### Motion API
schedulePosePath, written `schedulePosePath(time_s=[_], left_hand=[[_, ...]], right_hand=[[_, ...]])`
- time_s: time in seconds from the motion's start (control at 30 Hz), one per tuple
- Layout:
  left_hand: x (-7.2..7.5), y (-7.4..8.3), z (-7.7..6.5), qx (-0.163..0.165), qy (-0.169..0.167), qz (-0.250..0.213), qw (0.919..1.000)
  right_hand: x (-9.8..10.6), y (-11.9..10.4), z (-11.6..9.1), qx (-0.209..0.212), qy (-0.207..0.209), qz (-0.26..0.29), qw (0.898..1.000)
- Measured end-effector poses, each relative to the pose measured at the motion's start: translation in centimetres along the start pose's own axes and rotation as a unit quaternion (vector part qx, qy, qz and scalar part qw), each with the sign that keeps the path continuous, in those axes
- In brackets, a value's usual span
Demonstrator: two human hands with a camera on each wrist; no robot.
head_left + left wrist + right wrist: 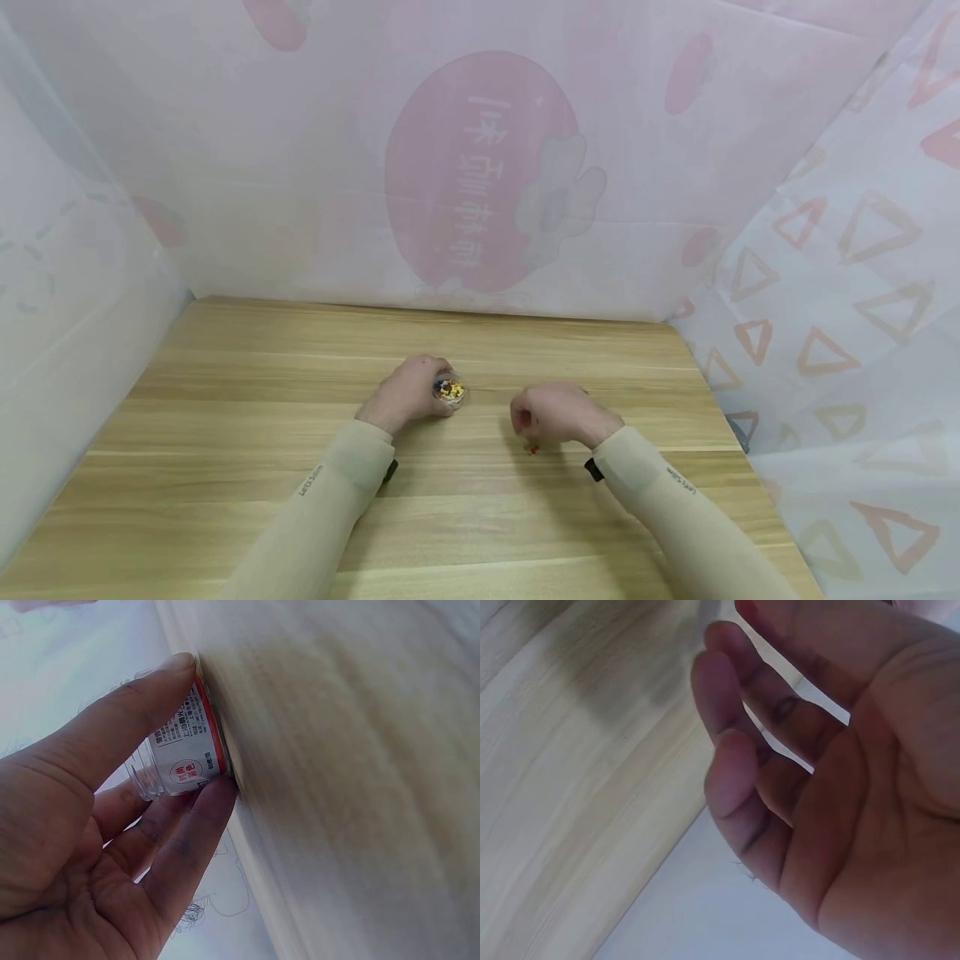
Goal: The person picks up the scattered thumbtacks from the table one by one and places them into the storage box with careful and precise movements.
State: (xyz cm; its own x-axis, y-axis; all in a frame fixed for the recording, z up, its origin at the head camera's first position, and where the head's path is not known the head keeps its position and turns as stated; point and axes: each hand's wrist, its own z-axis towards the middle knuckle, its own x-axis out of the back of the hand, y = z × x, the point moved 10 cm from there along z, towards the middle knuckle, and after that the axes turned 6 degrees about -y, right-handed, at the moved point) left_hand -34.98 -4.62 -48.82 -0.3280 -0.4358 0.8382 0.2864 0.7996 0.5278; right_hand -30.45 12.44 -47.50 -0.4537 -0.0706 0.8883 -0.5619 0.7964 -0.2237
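Observation:
My left hand (411,392) grips a small clear glass jar (459,402) that stands on the wooden table. Small multicoloured pieces (452,389), mostly yellow, white and blue, fill it. In the left wrist view, thumb and fingers press on opposite sides of the jar's white label (184,754), near its red-edged base; its threaded mouth is uncovered. To the right of the jar, my right hand (558,412) hovers over the table, index finger and thumb bent together. Just under them appears a tiny red piece (534,450). Whether they pinch anything is unclear; the other fingers (731,776) curl loosely.
The wooden table (465,517) spreads under both arms. A printed pink-and-white sheet (315,208) rises behind its far edge, with pale sheets (825,275) at the sides. A small dark object (741,433) shows beyond the table's right edge.

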Motion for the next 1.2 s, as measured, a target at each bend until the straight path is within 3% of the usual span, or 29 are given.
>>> schedulePosePath(time_s=[0.2,0.53,1.2], left_hand=[[-0.1,-0.1,0.0,0.005,-0.002,-0.004,1.0],[0.1,0.1,-0.1,0.008,-0.004,-0.007,0.9999],[0.0,-0.1,-0.2,0.009,-0.004,-0.013,0.9999]], right_hand=[[-1.1,0.3,-0.4,-0.005,-0.036,-0.004,0.999],[-1.8,0.4,-0.3,-0.007,-0.032,-0.025,0.999],[1.1,-0.6,1.2,0.021,0.066,-0.008,0.998]])
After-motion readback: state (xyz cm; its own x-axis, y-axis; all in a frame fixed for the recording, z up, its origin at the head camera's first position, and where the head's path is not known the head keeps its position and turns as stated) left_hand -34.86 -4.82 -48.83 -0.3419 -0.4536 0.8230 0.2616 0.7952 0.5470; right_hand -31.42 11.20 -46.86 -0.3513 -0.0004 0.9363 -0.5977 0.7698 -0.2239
